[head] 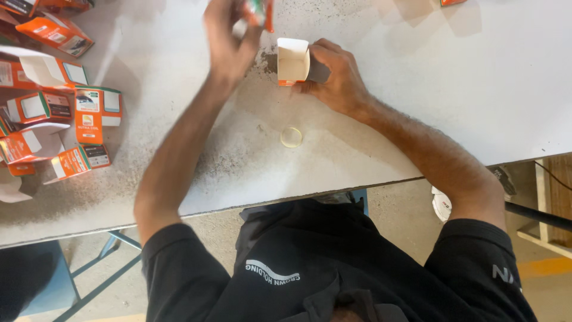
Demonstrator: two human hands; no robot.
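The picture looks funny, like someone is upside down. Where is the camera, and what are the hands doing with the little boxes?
The camera sits on a person's head and looks straight down, so you see their black shirt at the bottom and both arms reaching out over a white table. There is no machine here, just two bare hands. The right hand steadies a small open box, white inside, on the table. The left hand is lifted up and pinches a small orange and green thing, too blurred to name. Nearer the person lies a little pale ring. At the left edge is a heap of orange and white boxes, some folded, some open.
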